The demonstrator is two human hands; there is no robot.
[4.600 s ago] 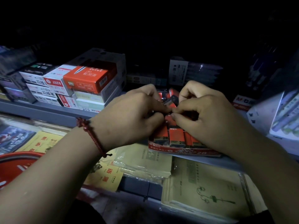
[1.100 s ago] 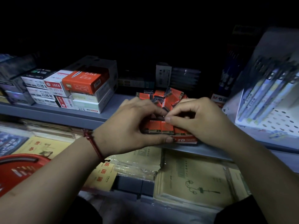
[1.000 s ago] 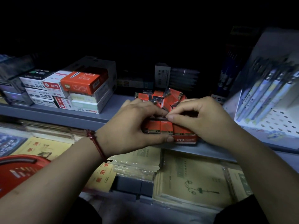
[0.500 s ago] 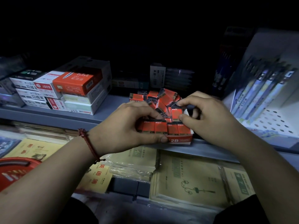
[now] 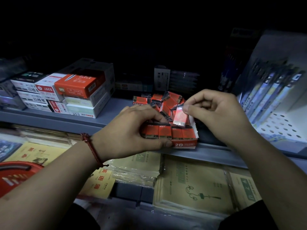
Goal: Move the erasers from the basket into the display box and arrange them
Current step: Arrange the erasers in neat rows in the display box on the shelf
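We see the right hand (image 5: 221, 117) pinching one small red eraser wrapped in clear film (image 5: 180, 117) between the thumb and the index finger; its other fingers are curled in. This red eraser hangs tilted over the right rear part of the low red cardboard display box (image 5: 184, 144) marked 2B. We cannot tell if its lower corner touches anything.

The left hand (image 5: 131, 131) grips the left front of the display box. The thumb lies along the front wall and the curled fingers press on top of the front row of erasers (image 5: 164, 132) (four red wrappers show, standing side by side against the front wall). Behind this row, loose erasers (image 5: 166, 101) lie in a disordered heap; where the rear edge of the box runs under them, we cannot tell.

The box stands at the front edge of the grey metal shelf (image 5: 216, 153). To its left, a strip of bare shelf separates it from the stacked white and orange cartons (image 5: 74, 87). To its right, a dark gap lies before the white perforated rack of pens (image 5: 274, 127).

Under the shelf edge lie yellowish notebooks in plastic sleeves (image 5: 191, 185). The round red plastic basket (image 5: 13, 176) sits at the lower left, well apart from both hands.
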